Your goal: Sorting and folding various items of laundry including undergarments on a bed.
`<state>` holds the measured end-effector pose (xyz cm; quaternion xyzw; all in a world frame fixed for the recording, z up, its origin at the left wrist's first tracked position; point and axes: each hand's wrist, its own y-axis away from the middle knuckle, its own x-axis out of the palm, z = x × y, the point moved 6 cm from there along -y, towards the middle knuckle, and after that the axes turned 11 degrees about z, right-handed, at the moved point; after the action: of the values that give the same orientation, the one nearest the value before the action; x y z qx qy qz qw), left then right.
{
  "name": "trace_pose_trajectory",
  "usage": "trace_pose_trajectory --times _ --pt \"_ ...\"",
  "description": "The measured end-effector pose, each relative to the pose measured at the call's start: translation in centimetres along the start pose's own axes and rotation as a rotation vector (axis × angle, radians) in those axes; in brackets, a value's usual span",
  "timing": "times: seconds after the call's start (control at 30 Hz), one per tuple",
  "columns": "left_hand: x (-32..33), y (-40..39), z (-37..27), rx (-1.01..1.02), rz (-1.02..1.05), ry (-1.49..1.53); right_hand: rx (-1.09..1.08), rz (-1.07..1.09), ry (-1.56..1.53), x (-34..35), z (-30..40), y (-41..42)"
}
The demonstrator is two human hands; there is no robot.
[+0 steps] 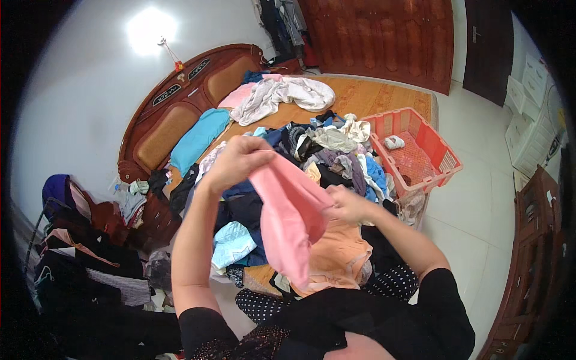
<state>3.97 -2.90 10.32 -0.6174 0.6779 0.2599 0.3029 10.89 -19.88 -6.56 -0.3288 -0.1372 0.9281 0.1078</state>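
Observation:
A pink cloth garment (288, 216) hangs stretched between my two hands, its lower part drooping. My left hand (240, 159) grips its upper left corner, and my right hand (351, 204), slightly blurred, pinches the other side. Beneath and beside it lies an orange garment (344, 252) in front of my body. To the left of the orange one is a light blue patterned cloth (232, 244). Behind my hands a heap of mixed clothes (333, 139) spreads over the bed.
A coral plastic basket (443, 173) with a white rolled item (394, 142) stands on the bed at right. A turquoise pillow (200, 137) and white bedding (288, 96) lie near the wooden headboard (148, 108). Dark clothes (90, 288) are piled at left; a wooden cabinet (531, 265) stands at right.

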Motion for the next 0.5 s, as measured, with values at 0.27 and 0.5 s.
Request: trace_pose_trajectory --times 0.27,0.5 --pt "-2.1 1.7 5.9 -0.170 0.118 0.184 0.045 -0.222 0.146 -12.0 -2.5 1.3" --pt "-1.8 1.2 7.0 -0.187 0.135 0.206 0.094 -0.228 0.529 -13.4 -0.3 0.6"
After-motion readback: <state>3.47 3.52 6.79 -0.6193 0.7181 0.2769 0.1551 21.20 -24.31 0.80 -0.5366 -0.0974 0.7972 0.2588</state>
